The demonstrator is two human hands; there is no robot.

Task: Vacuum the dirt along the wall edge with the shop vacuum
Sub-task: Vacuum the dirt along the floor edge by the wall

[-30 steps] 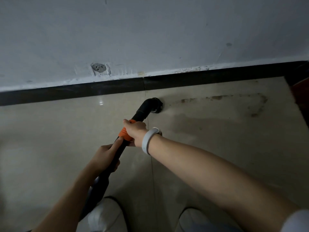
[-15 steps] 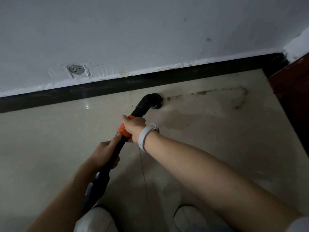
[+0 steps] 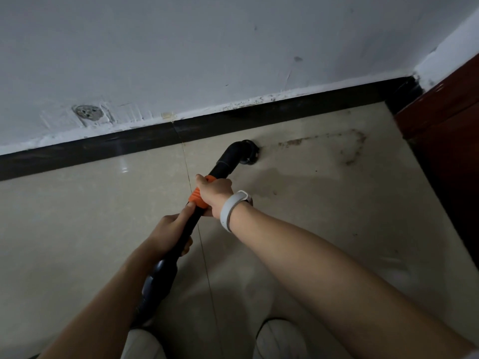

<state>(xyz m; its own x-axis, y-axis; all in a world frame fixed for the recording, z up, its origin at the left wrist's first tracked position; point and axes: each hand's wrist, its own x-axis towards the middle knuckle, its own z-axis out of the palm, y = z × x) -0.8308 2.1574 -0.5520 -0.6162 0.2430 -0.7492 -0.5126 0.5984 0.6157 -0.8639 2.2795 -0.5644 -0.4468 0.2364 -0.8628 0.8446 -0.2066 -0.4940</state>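
Note:
A black vacuum wand [image 3: 225, 161] with an orange ribbed collar [image 3: 198, 196] slants up from the bottom middle towards the wall. Its curved nozzle [image 3: 247, 151] rests on the beige tiled floor, a short way in front of the black baseboard [image 3: 108, 149]. My right hand [image 3: 215, 195], with a white wristband, is closed on the orange collar. Lower on the black tube, my left hand [image 3: 171, 230] grips it. A brown trail of dirt [image 3: 321, 139] starts just right of the nozzle and loops down near the corner.
The white wall [image 3: 207, 47] has a patched round hole [image 3: 88, 112] at the left. A dark red-brown wooden panel [image 3: 445, 141] closes the corner on the right. My two white shoes [image 3: 281, 340] stand at the bottom edge. A tile joint [image 3: 199, 239] runs towards me.
The view has shifted to the right along the wall, so the corner and wooden panel now show. The nozzle has moved closer to the start of the dirt trail. Both hands keep their grip.

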